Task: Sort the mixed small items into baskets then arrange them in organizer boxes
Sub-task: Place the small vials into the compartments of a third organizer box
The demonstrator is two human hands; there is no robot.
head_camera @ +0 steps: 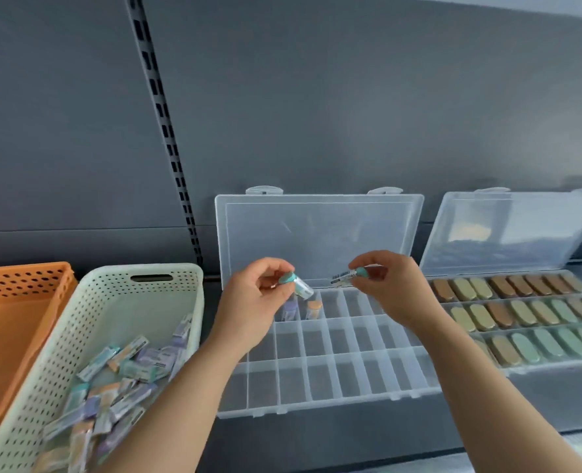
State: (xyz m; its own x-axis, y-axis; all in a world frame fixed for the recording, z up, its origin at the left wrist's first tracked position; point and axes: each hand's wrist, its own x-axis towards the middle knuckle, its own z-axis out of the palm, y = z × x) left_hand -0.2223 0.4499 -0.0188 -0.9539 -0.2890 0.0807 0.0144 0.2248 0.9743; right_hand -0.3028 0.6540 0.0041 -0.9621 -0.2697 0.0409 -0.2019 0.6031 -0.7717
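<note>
Left grip (pixel 255 298) pinching teal vial (pixel 299 285), right grip (pixel 390 290) pinching labelled vial (pixel 346 277), over organizer (pixel 316 408)

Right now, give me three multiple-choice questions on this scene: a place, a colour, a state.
1. Where is the cream basket relative to the middle organizer box? A) left B) right C) inside
2. Cap colour of the pack in the left grip? A) red B) teal C) black
3. The middle box's lid is: A) shut B) removed C) open
Answers: A, the basket sits by the box's left side; B, a teal cap shows in that grip; C, the lid stands upright.
</note>
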